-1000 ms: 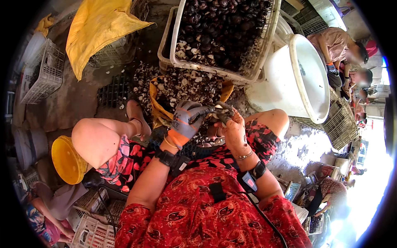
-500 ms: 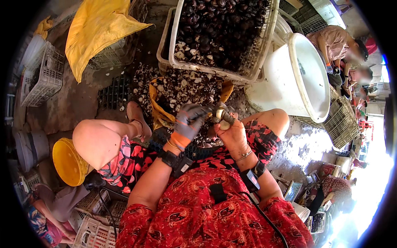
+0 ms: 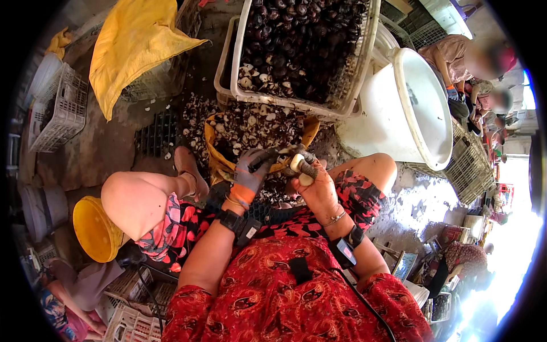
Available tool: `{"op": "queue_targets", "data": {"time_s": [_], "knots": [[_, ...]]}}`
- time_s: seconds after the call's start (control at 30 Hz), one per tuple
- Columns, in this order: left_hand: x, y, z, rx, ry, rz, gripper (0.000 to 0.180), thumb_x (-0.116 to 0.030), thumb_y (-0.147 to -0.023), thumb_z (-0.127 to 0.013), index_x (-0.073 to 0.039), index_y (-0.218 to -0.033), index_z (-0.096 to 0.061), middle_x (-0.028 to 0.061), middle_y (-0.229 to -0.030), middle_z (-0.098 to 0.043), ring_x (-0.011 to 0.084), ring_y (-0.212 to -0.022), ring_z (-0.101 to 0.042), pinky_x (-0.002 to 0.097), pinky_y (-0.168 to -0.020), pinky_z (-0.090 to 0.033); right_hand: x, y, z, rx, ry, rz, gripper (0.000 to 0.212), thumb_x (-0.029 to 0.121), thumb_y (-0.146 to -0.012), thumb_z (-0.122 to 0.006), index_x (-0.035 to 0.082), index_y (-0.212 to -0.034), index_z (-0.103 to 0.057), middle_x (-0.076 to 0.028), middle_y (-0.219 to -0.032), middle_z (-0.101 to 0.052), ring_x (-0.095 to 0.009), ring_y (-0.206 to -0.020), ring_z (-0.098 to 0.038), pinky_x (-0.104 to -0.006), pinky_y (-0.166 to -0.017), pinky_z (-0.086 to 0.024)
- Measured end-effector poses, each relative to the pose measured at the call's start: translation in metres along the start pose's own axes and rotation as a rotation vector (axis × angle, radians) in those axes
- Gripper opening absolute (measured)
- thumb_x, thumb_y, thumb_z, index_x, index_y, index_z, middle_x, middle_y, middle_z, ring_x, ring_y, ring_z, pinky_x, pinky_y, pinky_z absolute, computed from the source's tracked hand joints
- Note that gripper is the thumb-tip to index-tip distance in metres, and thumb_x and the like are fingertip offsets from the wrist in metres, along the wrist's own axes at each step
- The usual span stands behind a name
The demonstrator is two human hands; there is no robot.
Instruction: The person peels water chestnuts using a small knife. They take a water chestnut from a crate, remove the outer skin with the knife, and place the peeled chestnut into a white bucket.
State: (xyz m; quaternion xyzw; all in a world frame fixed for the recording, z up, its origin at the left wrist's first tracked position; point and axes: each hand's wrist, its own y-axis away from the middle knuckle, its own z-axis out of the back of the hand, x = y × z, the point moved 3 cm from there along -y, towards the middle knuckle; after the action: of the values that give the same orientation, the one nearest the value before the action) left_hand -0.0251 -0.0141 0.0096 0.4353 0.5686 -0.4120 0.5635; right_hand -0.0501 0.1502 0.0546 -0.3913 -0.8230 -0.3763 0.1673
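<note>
My left hand (image 3: 252,172), in a grey glove with an orange cuff, is closed, its fingertips reaching a dark, thin shape beside my right fingers. What it grips, if anything, I cannot make out. My bare right hand (image 3: 318,188) wears dark, rough finger covers and grips a pale peeled water chestnut (image 3: 296,163). Another pale, rounded piece (image 3: 306,180) shows just below, against the fingers. Under both hands a yellow sack (image 3: 213,149) gapes open, with pale and dark peelings around it. Beyond it, a white crate (image 3: 285,102) holds dark, unpeeled water chestnuts and several pale ones.
A large white tub (image 3: 373,114) stands to the right of the crate. A yellow bucket (image 3: 94,228) is beside my left knee. A yellow sheet (image 3: 128,51) drapes over crates at far left. Other people sit at right, one in a pinkish top (image 3: 450,54); another is at lower left.
My left hand has shifted slightly, its fingers extending nearer the right hand. The right hand has turned a little, and the pale pieces in it sit differently. The view has moved slightly.
</note>
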Motion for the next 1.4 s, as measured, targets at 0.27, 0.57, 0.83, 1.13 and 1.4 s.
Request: {"op": "queue_targets", "data": {"time_s": [0.27,0.57,0.83,1.13,1.4], "knots": [[0.019,0.002,-0.001,0.025,0.179,0.125,0.021,-0.012,-0.08,-0.065,-0.002,-0.099,-0.065,0.009,-0.097,-0.063,0.019,-0.092,-0.058,0.0309,-0.08,-0.046,-0.01,-0.013,0.02,0.114,-0.216,-0.17,0.028,0.024,-0.095,-0.042,0.011,-0.118,-0.049,-0.005,-0.111,-0.056,-0.017,-0.091,-0.055,-0.0282,-0.067,-0.047],[0.035,-0.001,0.005,-0.081,0.371,0.454,0.026,-0.004,-0.084,-0.058,0.0,-0.11,-0.062,0.0102,-0.103,-0.064,0.0181,-0.093,-0.061,0.0278,-0.082,-0.049,0.012,-0.011,0.012,0.142,-0.384,-0.117,0.027,0.027,-0.091,-0.047,0.009,-0.109,-0.052,-0.008,-0.11,-0.057,-0.029,-0.104,-0.055,-0.0513,-0.088,-0.046],[0.044,-0.013,0.001,-0.114,0.462,0.496,0.021,0.003,-0.086,-0.053,0.006,-0.107,-0.059,0.0105,-0.102,-0.063,0.0158,-0.089,-0.06,0.0229,-0.076,-0.052,0.08,-0.093,0.029,0.027,0.322,-0.156,0.026,0.015,-0.086,-0.055,0.007,-0.111,-0.053,-0.006,-0.097,-0.059,-0.019,-0.081,-0.057,-0.0292,-0.058,-0.051],[0.056,-0.02,-0.004,-0.212,0.547,0.582,0.022,0.005,-0.086,-0.053,0.009,-0.108,-0.053,0.0176,-0.107,-0.058,0.023,-0.098,-0.059,0.0283,-0.087,-0.053,0.148,-0.243,0.022,-0.311,1.767,0.042,0.018,0.017,-0.08,-0.057,0.0,-0.075,-0.059,-0.01,-0.059,-0.052,-0.018,-0.051,-0.046,-0.0337,-0.051,-0.041],[0.061,-0.026,-0.001,-0.159,0.521,0.501,0.027,-0.002,-0.085,-0.058,0.005,-0.112,-0.056,0.0129,-0.106,-0.061,0.0185,-0.091,-0.06,0.0262,-0.079,-0.052,0.134,-0.272,0.063,-0.374,1.51,0.013,0.022,0.018,-0.08,-0.054,-0.001,-0.07,-0.051,-0.01,-0.06,-0.051,-0.018,-0.049,-0.043,-0.0354,-0.051,-0.042]]}}
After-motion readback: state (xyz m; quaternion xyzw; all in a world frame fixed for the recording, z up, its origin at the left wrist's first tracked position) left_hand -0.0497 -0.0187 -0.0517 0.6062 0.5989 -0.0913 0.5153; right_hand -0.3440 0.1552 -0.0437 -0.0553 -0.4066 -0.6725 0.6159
